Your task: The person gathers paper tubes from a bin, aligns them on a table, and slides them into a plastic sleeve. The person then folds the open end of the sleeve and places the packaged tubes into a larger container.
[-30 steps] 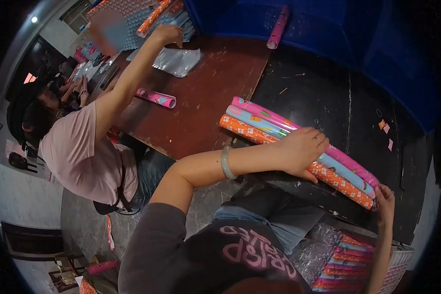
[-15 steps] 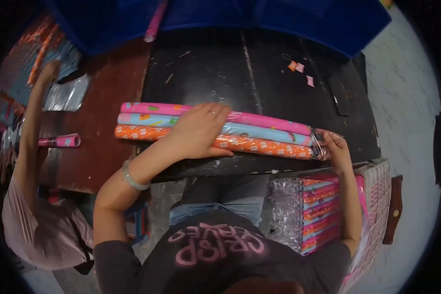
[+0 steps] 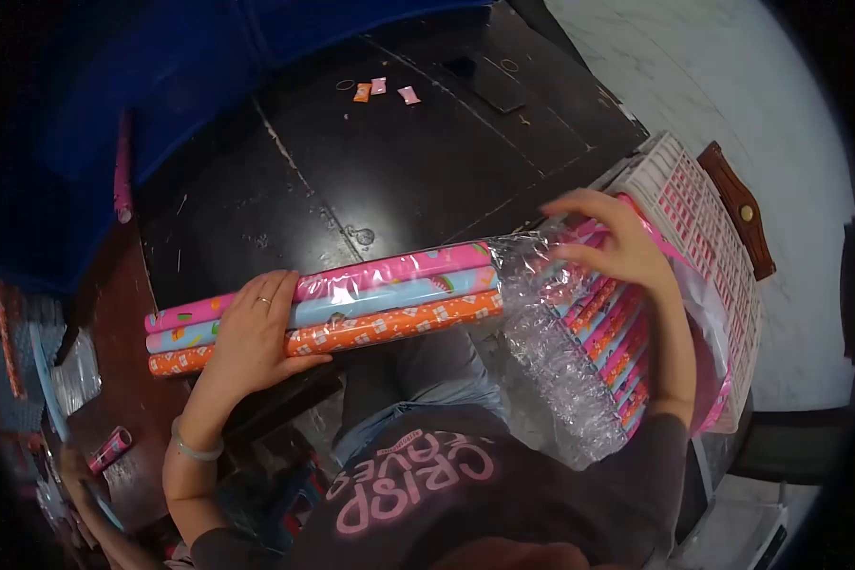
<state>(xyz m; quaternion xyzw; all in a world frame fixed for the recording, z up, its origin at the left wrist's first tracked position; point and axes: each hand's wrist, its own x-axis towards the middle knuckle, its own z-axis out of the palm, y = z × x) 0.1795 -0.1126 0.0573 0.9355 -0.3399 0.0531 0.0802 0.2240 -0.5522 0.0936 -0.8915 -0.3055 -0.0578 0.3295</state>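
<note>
Three wrapping paper rolls, one pink (image 3: 392, 268), one light blue (image 3: 389, 296) and one orange (image 3: 389, 323), lie side by side in a clear plastic sleeve across the near table edge. My left hand (image 3: 252, 332) grips the bundle left of its middle, fingers over the top and thumb along the near side. The loose sleeve end (image 3: 527, 261) sticks out past the rolls on the right. Beside it, my right hand (image 3: 622, 242) is open, thumb and fingers apart, above a crate full of similar wrapped rolls (image 3: 608, 342).
The white plastic crate (image 3: 698, 256) stands right of the table, with a pink-edged bag inside. On the black table (image 3: 304, 133) are small sweets (image 3: 363, 92) and a dark flat object (image 3: 492, 90). Blue bins line the back. Another person's arm (image 3: 90, 503) is at lower left, near a pink roll (image 3: 110, 451).
My view has turned right toward the crate. The bundle has swung so its right end points to the crate. My right hand has let go of the sleeve end and opened.
</note>
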